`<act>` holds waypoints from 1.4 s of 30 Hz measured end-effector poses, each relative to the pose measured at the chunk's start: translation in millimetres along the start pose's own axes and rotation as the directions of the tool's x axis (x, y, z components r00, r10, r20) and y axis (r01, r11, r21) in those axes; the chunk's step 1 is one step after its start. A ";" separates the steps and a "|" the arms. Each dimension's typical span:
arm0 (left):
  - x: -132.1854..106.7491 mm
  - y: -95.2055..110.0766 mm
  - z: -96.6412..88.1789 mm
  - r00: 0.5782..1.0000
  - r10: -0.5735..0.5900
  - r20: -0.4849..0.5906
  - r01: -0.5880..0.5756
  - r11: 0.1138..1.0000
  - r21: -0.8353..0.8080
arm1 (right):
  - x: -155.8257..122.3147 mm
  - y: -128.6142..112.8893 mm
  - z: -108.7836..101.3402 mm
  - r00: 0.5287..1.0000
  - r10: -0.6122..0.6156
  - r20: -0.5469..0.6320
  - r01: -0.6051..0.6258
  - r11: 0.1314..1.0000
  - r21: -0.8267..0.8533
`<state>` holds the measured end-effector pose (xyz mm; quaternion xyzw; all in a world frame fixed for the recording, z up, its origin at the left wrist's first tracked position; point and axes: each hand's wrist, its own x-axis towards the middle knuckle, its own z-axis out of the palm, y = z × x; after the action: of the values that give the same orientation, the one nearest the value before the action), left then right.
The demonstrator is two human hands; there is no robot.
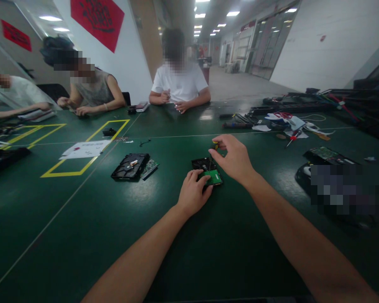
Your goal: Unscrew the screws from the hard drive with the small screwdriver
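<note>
A hard drive (pixel 204 163) with a green circuit board (pixel 213 177) lies on the dark green table in front of me. My left hand (pixel 193 190) holds it at its near left side, the fingers bent over the edge and onto the board. Between the thumb and fingers of my right hand (pixel 232 155) is a small screwdriver (pixel 215 145) with a yellow and black handle. Its thin shaft points down at the drive; the tip is hard to make out. Left of my hands lie a black drive casing (pixel 131 166) and a loose circuit board (pixel 150 169).
Co-workers sit across the table, one in a white shirt (pixel 180 80) straight ahead. A white paper (pixel 86 150) lies inside yellow tape (pixel 60 174) at left. Toward the right are a red-handled screwdriver (pixel 293 138), cables, another board (pixel 330 155) and a dark, partly blurred object (pixel 305 179).
</note>
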<state>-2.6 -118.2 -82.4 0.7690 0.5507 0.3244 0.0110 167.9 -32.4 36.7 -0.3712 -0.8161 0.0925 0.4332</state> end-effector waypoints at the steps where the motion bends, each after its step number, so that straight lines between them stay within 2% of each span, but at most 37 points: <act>1: 0.0 0.1 -0.1 1.000 -0.001 -0.002 0.001 1.000 0.000 | -0.1 -0.1 0.0 1.000 -0.001 -0.014 0.001 1.000 -0.012; 5: 0.0 0.3 -0.1 1.000 0.005 -0.001 -0.005 1.000 0.000 | -0.1 0.5 -1.8 0.998 0.013 -0.066 -0.017 0.998 -0.059; 14: -0.1 -0.7 1.4 1.000 -0.008 -0.001 0.008 1.000 0.002 | 1.0 -1.8 -4.0 1.000 -0.024 0.000 0.024 1.000 0.012; 21: -0.1 -0.3 -0.3 1.000 0.000 0.004 0.000 1.000 -0.002 | 2.3 0.7 -3.7 0.997 0.008 -0.078 -0.014 0.997 -0.076; 30: -0.1 -0.9 1.2 1.000 0.002 -0.005 -0.002 1.000 0.010 | 1.7 1.6 -1.9 0.997 -0.055 -0.062 0.059 0.996 0.064; 37: -0.1 -0.4 0.5 1.000 0.002 -0.003 -0.002 1.000 0.014 | 1.0 1.1 -0.2 0.996 -0.016 -0.090 0.013 0.999 -0.032; 42: 0.1 0.0 0.4 1.000 -0.003 0.003 0.003 1.000 0.010 | 0.0 2.0 1.5 0.996 -0.059 -0.061 0.056 0.997 -0.054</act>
<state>-2.4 -118.0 -82.7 0.7686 0.5536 0.3205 0.0087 167.8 -30.7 34.9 -0.3613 -0.8146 0.0470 0.4512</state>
